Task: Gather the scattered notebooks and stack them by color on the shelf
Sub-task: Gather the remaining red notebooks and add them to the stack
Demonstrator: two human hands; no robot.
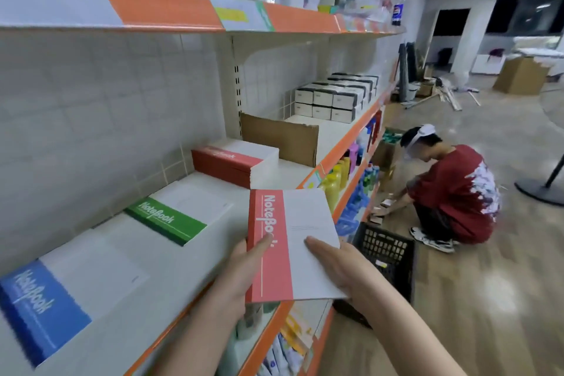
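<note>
Both hands hold one red-spined notebook (293,241) above the front edge of the shelf (274,174), cover up, "NoteBook" lettering running along the red band. Left hand (241,278) grips the near left corner: thumb lies across the red band, fingers hidden under the cover. Right hand (338,268) grips the near right side: thumb on the white part of the cover, fingers curled beneath.

On the shelf, beyond and left of the left hand:
- red notebook stack (232,162), farthest from the hands, just beyond the held notebook's far edge, red spines facing the viewer.
- green notebook stack (171,220), left of the left hand, lying flat.
- blue notebook stack (45,305), nearest and far left, lying flat.
The three stacks are apart from one another.

Beyond the red stack: a cardboard divider (280,137) standing upright, then white boxes (335,98) in rows.

Right of and below the right hand: black plastic crate (387,250) on the floor. Past it, a person in a red shirt (451,192) crouches, one hand reaching to small items at the foot of the shelving.
</note>
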